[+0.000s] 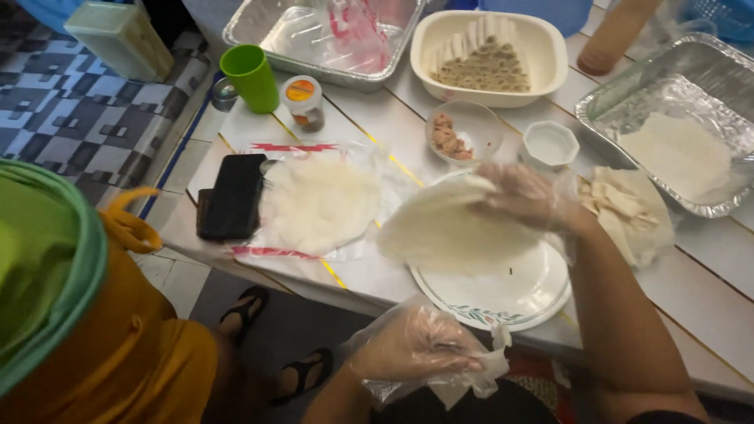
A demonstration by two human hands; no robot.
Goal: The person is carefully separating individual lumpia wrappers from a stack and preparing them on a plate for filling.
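Two gloved hands are working with thin round wrappers at a white table.

The foil tray is lying at the far right, and the stack of wrappers is resting on its plastic bag beside a black phone. The right hand is pinching one wrapper, lifting it just above the plate. The left hand is hanging below the table edge, fingers curled loosely, gripping only its loose glove plastic.
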